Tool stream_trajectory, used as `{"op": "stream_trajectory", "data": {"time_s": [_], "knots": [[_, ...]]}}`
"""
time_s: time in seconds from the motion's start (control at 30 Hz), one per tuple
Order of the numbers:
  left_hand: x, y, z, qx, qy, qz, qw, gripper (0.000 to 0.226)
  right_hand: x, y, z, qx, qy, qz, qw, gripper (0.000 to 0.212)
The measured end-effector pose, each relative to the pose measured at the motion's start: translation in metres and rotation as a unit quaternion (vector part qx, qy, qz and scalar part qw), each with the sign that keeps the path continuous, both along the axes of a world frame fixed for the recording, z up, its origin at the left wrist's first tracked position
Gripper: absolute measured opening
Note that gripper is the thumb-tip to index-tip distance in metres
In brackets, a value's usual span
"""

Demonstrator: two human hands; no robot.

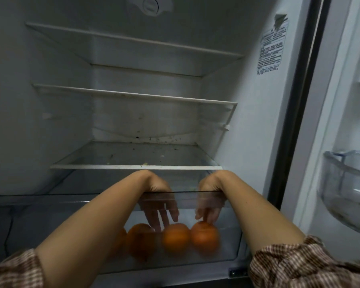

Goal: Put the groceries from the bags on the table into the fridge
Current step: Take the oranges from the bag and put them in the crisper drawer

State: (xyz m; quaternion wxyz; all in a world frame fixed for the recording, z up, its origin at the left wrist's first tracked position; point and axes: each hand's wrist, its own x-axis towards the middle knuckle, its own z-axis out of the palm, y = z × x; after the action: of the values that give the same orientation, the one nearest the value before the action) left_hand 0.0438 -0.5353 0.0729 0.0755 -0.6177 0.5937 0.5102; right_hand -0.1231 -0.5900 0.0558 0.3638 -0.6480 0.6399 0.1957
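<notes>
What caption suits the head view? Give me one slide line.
Both hands, left and right, reach into the fridge's clear crisper drawer over blurred oranges; shelves above hold no groceries.

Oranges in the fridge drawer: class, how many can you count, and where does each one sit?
3 clearly. Left orange, middle orange and right orange sit in a row in the drawer, the right one touched by the right hand. An orange blur behind the left forearm may be a fourth.

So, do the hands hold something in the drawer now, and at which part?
Nothing is clearly held. The left hand is open above the oranges; the right hand has fingertips on top of the rightmost orange, without closing around it.
</notes>
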Motion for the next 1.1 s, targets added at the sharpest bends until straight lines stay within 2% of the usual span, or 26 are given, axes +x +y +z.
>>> {"op": "stream_trajectory", "data": {"time_s": [0.1, 0.17, 0.27, 0.33, 0.37, 0.53, 0.73, 0.8, 0.9, 1.1], "knots": [[-0.004, 0.000, -0.004, -0.068, -0.013, 0.012, 0.998, 0.035, 0.000, 0.000, 0.001, -0.037, -0.038, 0.001, 0.999, 0.048], [-0.003, -0.001, -0.006, -0.209, -0.033, 0.032, 0.977, 0.029, 0.000, 0.002, 0.004, -0.100, -0.072, 0.020, 0.992, 0.039], [0.009, 0.007, -0.004, -0.455, -0.071, 0.090, 0.883, 0.023, 0.005, 0.011, 0.011, -0.282, -0.175, 0.027, 0.943, 0.019], [0.017, 0.020, -0.003, -0.531, -0.083, 0.124, 0.834, 0.024, 0.012, 0.021, 0.018, -0.354, -0.224, 0.035, 0.907, 0.008], [0.021, 0.030, -0.003, -0.552, -0.086, 0.143, 0.817, 0.025, 0.017, 0.027, 0.022, -0.373, -0.235, 0.047, 0.896, 0.010], [0.044, 0.088, -0.007, -0.622, -0.136, 0.231, 0.735, 0.030, 0.044, 0.069, 0.029, -0.479, -0.299, 0.089, 0.821, 0.026], [0.080, 0.192, -0.023, -0.659, -0.169, 0.288, 0.674, 0.033, 0.086, 0.153, 0.003, -0.547, -0.347, 0.122, 0.752, 0.028], [0.087, 0.229, -0.029, -0.662, -0.173, 0.298, 0.665, 0.035, 0.103, 0.185, -0.010, -0.575, -0.354, 0.132, 0.726, 0.025], [0.091, 0.287, -0.036, -0.674, -0.163, 0.293, 0.658, 0.044, 0.125, 0.235, -0.024, -0.575, -0.376, 0.146, 0.712, 0.028], [0.116, 0.436, -0.057, -0.686, -0.224, 0.304, 0.622, 0.032, 0.160, 0.372, -0.045, -0.559, -0.392, 0.189, 0.705, 0.032]]}}
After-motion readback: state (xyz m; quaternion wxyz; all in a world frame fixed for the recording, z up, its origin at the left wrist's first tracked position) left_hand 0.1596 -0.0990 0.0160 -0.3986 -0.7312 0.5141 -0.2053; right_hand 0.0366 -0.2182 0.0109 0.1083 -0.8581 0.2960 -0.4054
